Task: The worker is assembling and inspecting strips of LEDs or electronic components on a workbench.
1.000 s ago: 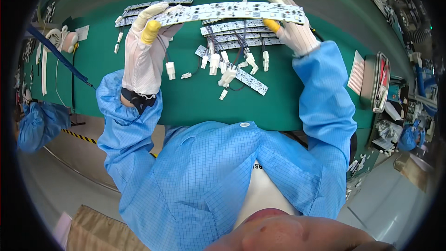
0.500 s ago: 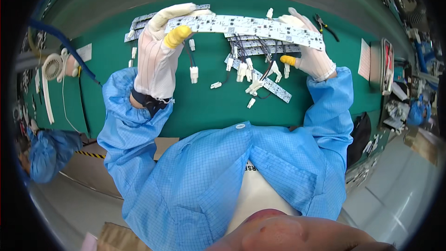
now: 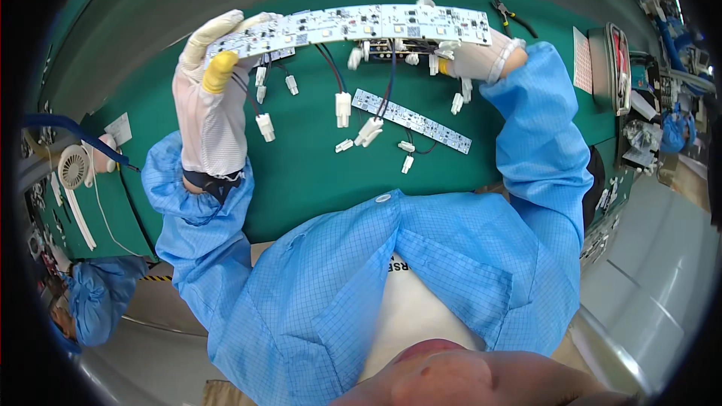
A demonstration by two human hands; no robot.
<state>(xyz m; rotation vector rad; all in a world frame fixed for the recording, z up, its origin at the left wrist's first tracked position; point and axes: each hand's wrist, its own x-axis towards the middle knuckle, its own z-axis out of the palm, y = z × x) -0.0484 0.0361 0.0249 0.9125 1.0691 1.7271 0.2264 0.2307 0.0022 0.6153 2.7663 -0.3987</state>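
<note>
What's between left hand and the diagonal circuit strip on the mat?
Head view: wired white connectors, against green mat, between left hand and diagonal circuit strip.

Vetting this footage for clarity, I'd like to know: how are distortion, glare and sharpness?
Head view: the lens bows the far edge of the green table; head view: pale glare streaks the floor at right; head view: the circuit strip in the left hand looks fairly sharp, its small parts distinguishable.

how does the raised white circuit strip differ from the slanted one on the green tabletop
The raised white circuit strip is in the gloved left hand; the slanted white circuit strip lies on the green tabletop. The raised strip looks longer than the slanted strip. Both carry small dark components.
</note>
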